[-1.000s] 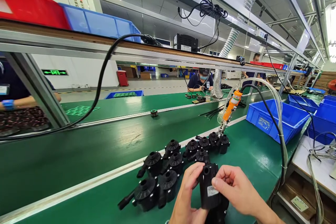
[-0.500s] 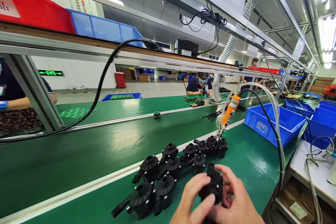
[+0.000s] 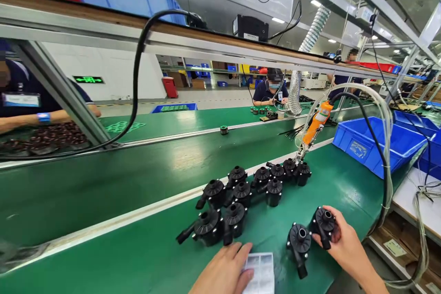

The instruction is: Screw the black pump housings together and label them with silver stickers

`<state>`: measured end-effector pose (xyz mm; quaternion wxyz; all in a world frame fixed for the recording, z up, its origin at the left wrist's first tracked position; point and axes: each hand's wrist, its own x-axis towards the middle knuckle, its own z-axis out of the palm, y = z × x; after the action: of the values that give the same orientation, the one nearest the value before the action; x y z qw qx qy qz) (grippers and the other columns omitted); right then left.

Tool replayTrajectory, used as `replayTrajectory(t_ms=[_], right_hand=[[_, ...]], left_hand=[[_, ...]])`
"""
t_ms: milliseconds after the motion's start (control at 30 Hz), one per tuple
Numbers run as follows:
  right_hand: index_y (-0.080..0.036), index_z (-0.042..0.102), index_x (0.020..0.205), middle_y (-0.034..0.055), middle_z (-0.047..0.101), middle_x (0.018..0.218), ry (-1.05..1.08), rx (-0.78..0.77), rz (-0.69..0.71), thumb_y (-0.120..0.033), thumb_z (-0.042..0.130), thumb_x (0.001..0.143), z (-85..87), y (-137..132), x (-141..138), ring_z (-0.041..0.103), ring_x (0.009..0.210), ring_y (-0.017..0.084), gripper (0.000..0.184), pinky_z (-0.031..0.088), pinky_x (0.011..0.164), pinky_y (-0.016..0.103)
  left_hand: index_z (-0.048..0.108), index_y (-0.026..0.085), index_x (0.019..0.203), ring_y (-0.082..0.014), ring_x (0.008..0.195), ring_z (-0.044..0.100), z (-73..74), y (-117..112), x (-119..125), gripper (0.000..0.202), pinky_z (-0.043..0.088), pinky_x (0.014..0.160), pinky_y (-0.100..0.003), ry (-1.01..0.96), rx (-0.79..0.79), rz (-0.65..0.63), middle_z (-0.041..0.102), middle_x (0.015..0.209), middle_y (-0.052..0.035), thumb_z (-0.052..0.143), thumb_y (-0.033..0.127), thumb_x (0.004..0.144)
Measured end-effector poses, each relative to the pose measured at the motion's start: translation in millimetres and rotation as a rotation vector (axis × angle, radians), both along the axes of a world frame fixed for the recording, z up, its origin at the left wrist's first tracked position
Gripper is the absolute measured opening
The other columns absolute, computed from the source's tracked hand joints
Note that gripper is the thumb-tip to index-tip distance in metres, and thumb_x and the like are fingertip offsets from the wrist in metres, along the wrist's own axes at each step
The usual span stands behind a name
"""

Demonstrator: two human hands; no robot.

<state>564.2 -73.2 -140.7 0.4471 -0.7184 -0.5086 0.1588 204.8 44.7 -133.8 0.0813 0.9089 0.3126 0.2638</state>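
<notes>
My right hand [image 3: 344,243] grips a black pump housing [image 3: 324,223] standing on the green bench [image 3: 138,262]. Just left of it stands a second black pump housing [image 3: 299,243], its nozzle pointing toward me. My left hand [image 3: 223,273] rests low at the frame's bottom with its fingers lying on a white sheet of labels [image 3: 262,273]. Farther out on the bench sits a cluster of several black pump housings [image 3: 241,197].
An orange electric screwdriver [image 3: 315,126] hangs on cables over the bench. Blue bins [image 3: 379,144] stand at the right. A green conveyor belt [image 3: 103,179] runs beyond the white strip. Other people work across the line at left [image 3: 37,110] and far back [image 3: 272,92].
Both hands held one pump housing up close before. Now it stands on the bench under my right hand, and my left hand has dropped onto the label sheet. The camera tilted down.
</notes>
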Motion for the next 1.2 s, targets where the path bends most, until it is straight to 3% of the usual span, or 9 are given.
replayTrajectory(t_ms=[100, 200, 333, 433, 533, 633, 733, 967, 1200], right_hand=[[-0.025, 0.052, 0.155, 0.01, 0.072, 0.116, -0.081, 0.018, 0.033, -0.034, 0.072, 0.087, 1.8, -14.9, 3.3, 0.069, 0.074, 0.021, 0.072, 0.06, 0.067, 0.034], [-0.026, 0.054, 0.152, 0.0146, 0.055, 0.152, -0.151, 0.209, -0.034, -0.025, 0.06, 0.095, 25.6, -25.2, -7.6, 0.068, 0.118, 0.027, 0.058, 0.063, 0.083, 0.035], [-0.024, 0.066, 0.124, 0.0114, 0.069, 0.126, -0.279, 0.504, 0.081, -0.015, 0.064, 0.098, 57.3, -23.1, -53.3, 0.069, 0.108, 0.024, 0.027, 0.061, 0.085, 0.034], [-0.021, 0.068, 0.117, 0.0109, 0.073, 0.116, -0.509, 0.557, 0.332, -0.015, 0.069, 0.096, 66.8, -10.1, -87.8, 0.065, 0.112, 0.028, 0.023, 0.058, 0.094, 0.041], [-0.019, 0.067, 0.118, 0.0125, 0.072, 0.12, -0.655, 0.512, 0.405, -0.022, 0.068, 0.098, 66.6, 4.5, -105.0, 0.059, 0.12, 0.035, 0.02, 0.051, 0.101, 0.052], [-0.023, 0.065, 0.108, 0.0078, 0.073, 0.113, -0.682, 0.451, 0.416, -0.019, 0.066, 0.099, 62.8, 13.8, -109.0, 0.056, 0.121, 0.035, 0.01, 0.031, 0.117, 0.062], [-0.024, 0.061, 0.105, 0.0039, 0.072, 0.102, -0.645, 0.431, 0.431, -0.014, 0.064, 0.099, 59.0, 17.5, -110.3, 0.057, 0.119, 0.032, 0.012, 0.018, 0.123, 0.06], [-0.024, 0.052, 0.096, 0.0005, 0.066, 0.087, -0.552, 0.403, 0.425, -0.005, 0.053, 0.098, 49.0, 19.8, -115.2, 0.06, 0.113, 0.029, 0.019, 0.021, 0.12, 0.057], [-0.023, 0.057, 0.098, 0.0012, 0.066, 0.085, -0.574, 0.459, 0.386, -0.008, 0.054, 0.102, 44.9, 21.2, -114.5, 0.061, 0.11, 0.028, 0.016, 0.023, 0.119, 0.057]], left_hand=[[0.07, 0.024, 0.141, -0.0354, 0.111, 0.079, -11.2, -5.0, -3.9, 0.049, 0.067, 0.093, -0.044, 0.03, -0.096, 0.002, 0.08, 0.129, -0.0134, 0.064, 0.025, 0.092], [0.061, 0.026, 0.152, -0.0344, 0.126, 0.072, -4.5, -6.3, -3.0, 0.061, 0.061, 0.105, -0.045, 0.084, -0.329, -0.03, 0.074, 0.139, -0.0131, 0.065, 0.025, 0.091], [0.07, 0.027, 0.141, -0.0348, 0.132, 0.065, 29.1, -7.9, 5.1, 0.052, 0.052, 0.113, -0.045, 0.182, -0.662, 0.042, 0.071, 0.14, -0.0123, 0.069, 0.027, 0.089], [0.076, 0.028, 0.118, -0.0277, 0.111, 0.07, 56.6, -11.6, 13.0, 0.029, 0.052, 0.098, -0.036, 0.15, -0.716, -0.012, 0.075, 0.118, -0.0061, 0.063, 0.023, 0.092], [0.075, 0.025, 0.103, -0.0228, 0.095, 0.068, 72.7, -15.5, 17.5, 0.018, 0.049, 0.085, -0.031, 0.036, -0.706, -0.044, 0.071, 0.102, -0.0027, 0.062, 0.02, 0.093], [0.075, 0.024, 0.099, -0.0216, 0.092, 0.067, 77.3, -17.0, 18.5, 0.015, 0.047, 0.082, -0.03, -0.086, -0.704, -0.046, 0.069, 0.099, -0.0026, 0.061, 0.023, 0.096], [0.076, 0.023, 0.095, -0.0212, 0.092, 0.066, 76.9, -16.7, 19.6, 0.018, 0.046, 0.082, -0.029, -0.185, -0.715, -0.057, 0.069, 0.097, -0.0029, 0.06, 0.029, 0.1], [0.076, 0.021, 0.078, -0.02, 0.076, 0.063, 71.6, -16.8, 23.1, 0.029, 0.039, 0.069, -0.029, -0.191, -0.652, 0.013, 0.069, 0.079, -0.0026, 0.061, 0.033, 0.1], [0.074, 0.02, 0.074, -0.0197, 0.074, 0.063, 71.4, -17.2, 22.3, 0.03, 0.038, 0.069, -0.029, -0.204, -0.625, 0.019, 0.069, 0.076, -0.0028, 0.061, 0.033, 0.098]])
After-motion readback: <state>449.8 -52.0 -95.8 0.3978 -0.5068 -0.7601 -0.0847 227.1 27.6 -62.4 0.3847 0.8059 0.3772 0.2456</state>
